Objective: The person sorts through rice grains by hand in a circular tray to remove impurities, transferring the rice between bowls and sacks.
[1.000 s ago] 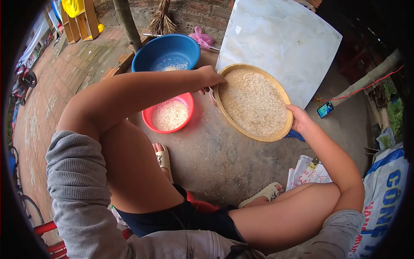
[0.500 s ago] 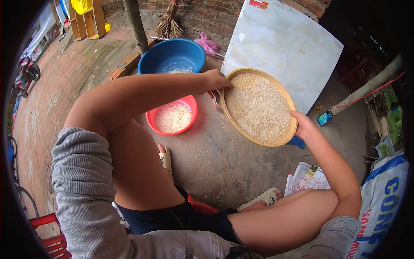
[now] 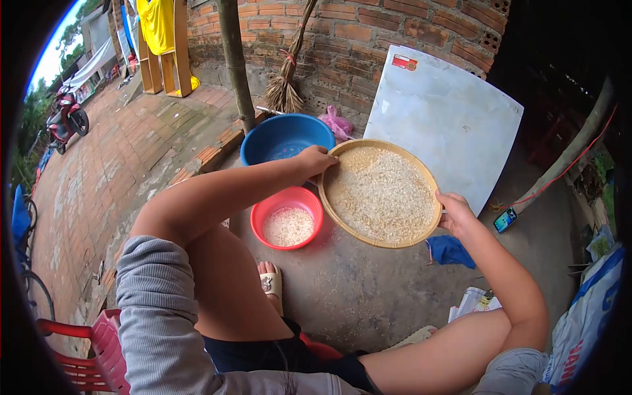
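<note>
Both my hands hold a round woven bamboo winnowing tray (image 3: 431, 178) out in front of me, above the floor. Pale, rice-like grain (image 3: 388, 197) covers most of it, with yellower grain towards the far left. My left hand (image 3: 318, 162) is closed on the left rim. My right hand (image 3: 455, 212) grips the right rim, thumb on top. Below and left of the tray, a red basin (image 3: 318, 220) with pale grain in it stands on the floor. Behind that is a blue basin (image 3: 253, 153), partly hidden by my left hand and forearm.
A pale board (image 3: 454, 112) leans behind the tray. A straw broom (image 3: 284, 92) and a pink plastic bag (image 3: 337, 123) lie near the brick wall. A blue cloth (image 3: 451, 251), a phone (image 3: 505, 220) and printed sacks (image 3: 579, 322) are on my right.
My view has tilted up, showing more of the brick wall. Held in both hands, the tray has moved left, closer to the basins, and more of the blue cloth shows.
</note>
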A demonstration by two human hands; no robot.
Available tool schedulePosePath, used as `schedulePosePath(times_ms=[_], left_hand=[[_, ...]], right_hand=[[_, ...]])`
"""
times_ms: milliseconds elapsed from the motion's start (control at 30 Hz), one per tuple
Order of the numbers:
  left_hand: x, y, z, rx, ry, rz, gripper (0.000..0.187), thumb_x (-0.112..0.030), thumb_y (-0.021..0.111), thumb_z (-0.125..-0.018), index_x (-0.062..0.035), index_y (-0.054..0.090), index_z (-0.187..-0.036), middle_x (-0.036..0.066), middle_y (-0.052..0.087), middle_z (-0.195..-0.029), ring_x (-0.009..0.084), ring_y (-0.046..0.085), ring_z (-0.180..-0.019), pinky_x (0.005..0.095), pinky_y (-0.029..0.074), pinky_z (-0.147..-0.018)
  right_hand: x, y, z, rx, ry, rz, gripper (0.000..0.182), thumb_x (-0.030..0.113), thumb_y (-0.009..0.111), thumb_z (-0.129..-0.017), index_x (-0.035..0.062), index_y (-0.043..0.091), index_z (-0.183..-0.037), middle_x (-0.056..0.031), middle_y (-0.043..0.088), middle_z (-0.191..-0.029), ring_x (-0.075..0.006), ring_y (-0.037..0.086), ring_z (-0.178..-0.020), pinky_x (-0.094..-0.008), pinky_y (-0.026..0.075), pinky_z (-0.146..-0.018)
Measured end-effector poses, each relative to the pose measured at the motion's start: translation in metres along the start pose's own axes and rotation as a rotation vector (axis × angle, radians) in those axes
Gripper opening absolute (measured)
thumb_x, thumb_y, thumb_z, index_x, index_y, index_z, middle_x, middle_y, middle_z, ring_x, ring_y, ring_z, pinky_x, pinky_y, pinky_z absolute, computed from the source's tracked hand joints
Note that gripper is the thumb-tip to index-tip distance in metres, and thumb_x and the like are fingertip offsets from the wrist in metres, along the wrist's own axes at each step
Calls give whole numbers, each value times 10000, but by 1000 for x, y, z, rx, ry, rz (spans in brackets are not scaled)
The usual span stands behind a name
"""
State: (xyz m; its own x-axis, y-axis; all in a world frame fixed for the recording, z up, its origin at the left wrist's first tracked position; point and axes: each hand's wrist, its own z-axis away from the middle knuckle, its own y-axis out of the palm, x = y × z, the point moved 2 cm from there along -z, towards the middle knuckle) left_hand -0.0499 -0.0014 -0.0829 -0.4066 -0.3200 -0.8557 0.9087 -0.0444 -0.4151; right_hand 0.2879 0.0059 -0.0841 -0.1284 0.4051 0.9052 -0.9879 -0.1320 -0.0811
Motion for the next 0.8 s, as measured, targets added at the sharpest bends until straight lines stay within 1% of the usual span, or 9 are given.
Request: schedulePosePath(times_ms=[67, 133, 167, 267, 467, 533, 633, 700, 800], left_hand=[[10, 3, 4, 72, 68, -303, 324, -282, 529, -875, -17, 551, -1060, 93, 608, -840, 182, 625, -654, 312, 534, -533], [1, 1, 31, 278, -53, -183, 333, -298, 526, -876, -3, 549, -1027, 102, 609, -748, 185, 617, -570, 300, 526, -488], [3, 0, 35, 296, -62, -192, 325, -300, 524, -875, -1, 548, -997, 103, 603, -684, 183, 600, -506, 297, 518, -462], [22, 6, 33, 356, -57, -191, 309, -289, 519, -874, -4, 547, -989, 104, 606, -697, 178, 603, -517, 301, 511, -443], [50, 39, 18, 393, -141, -335, 288, -256, 490, -878, 10, 542, -975, 126, 603, -698, 198, 613, -531, 307, 529, -438], [39, 33, 18, 390, -129, -413, 288, -248, 484, -878, 17, 542, -976, 136, 606, -702, 208, 619, -542, 313, 536, -442], [6, 23, 9, 329, -121, -435, 323, -283, 493, -875, 6, 535, -1011, 143, 605, -719, 212, 622, -556, 327, 542, -445], [-8, 21, -4, 302, -84, -439, 339, -299, 486, -878, 6, 529, -1017, 149, 607, -727, 220, 628, -565, 330, 542, -440], [-11, 35, -29, 264, -55, -448, 359, -301, 454, -889, 30, 583, -937, 149, 620, -724, 243, 631, -559, 345, 548, -453]], right_hand=[[-4, -10, 0, -33, -25, 111, 274, 270, 517, -896, 11, 494, -981, -115, 584, -937, -232, 607, -787, -393, 502, -690], [1, -20, 7, 96, 6, 129, 284, 273, 499, -903, -1, 502, -976, -123, 593, -916, -224, 610, -778, -363, 506, -685], [2, -23, 13, 138, 3, 146, 287, 274, 491, -907, -1, 489, -989, -127, 592, -919, -224, 612, -776, -361, 507, -686], [-11, -19, 20, 177, 21, 204, 299, 277, 471, -916, -3, 457, -1022, -135, 589, -922, -224, 615, -763, -360, 513, -669], [-55, -12, 11, 159, 121, 434, 299, 249, 430, -929, -14, 399, -1068, -143, 574, -908, -233, 622, -732, -371, 525, -528], [-56, -2, 10, 96, 55, 642, 277, 217, 420, -926, -9, 390, -1084, -148, 572, -913, -245, 624, -734, -373, 524, -512], [-26, -20, -7, 17, -139, 690, 246, 190, 416, -919, -1, 401, -1075, -159, 574, -891, -247, 626, -704, -363, 516, -487], [9, -18, -8, -53, -125, 671, 236, 209, 414, -918, 5, 430, -1034, -159, 581, -866, -243, 622, -745, -379, 514, -545], [25, -23, -38, -106, -193, 726, 244, 234, 414, -913, 5, 435, -994, -183, 595, -852, -302, 613, -774, -422, 486, -640]])
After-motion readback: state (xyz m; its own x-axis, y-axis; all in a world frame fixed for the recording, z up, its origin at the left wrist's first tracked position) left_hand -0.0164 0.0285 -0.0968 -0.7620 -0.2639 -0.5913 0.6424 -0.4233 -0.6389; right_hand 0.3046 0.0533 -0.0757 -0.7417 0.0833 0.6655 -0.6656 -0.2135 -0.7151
